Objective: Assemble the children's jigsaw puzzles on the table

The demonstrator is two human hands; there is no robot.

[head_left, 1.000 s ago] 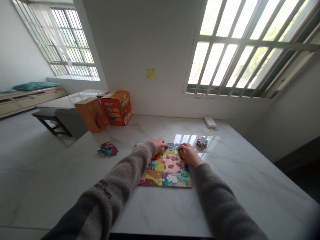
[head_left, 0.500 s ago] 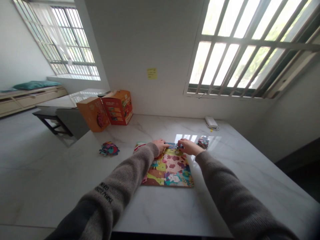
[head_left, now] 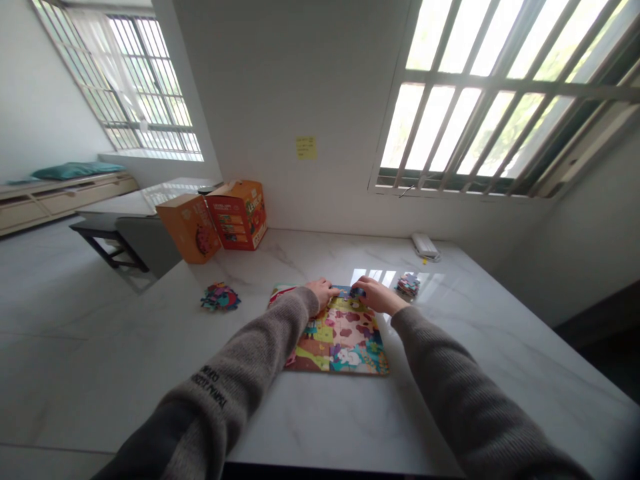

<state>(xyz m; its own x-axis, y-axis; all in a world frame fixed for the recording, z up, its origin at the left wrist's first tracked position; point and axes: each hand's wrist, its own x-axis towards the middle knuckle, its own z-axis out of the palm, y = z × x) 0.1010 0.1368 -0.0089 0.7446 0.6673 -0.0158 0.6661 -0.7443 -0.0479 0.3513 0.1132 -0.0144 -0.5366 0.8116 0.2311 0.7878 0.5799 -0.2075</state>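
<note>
The right hand [head_left: 371, 294] is now reaching nearer the puzzle's [head_left: 345, 333] far edge than a second ago. Left to right: a pile [head_left: 221, 297] is lying apart; the left hand [head_left: 321, 293] is resting on the puzzle, mid-worktop [head_left: 320, 407]; the right fingers are touching its far strip; a stack [head_left: 408, 285] is sitting beyond. Neither grip is showing clearly; I cannot tell.

- A yellow note [head_left: 307, 148] is sticking to the wall [head_left: 300, 73], upper centre.
- A barred window [head_left: 485, 82] is filling the upper right.
- A white curtain [head_left: 111, 57] is hanging by a second window [head_left: 157, 73], upper left.
- Two orange-red boxes [head_left: 187, 225] are standing left of centre.
- A teal cushion [head_left: 75, 171] is lying on a low cabinet [head_left: 65, 199], far left.
</note>
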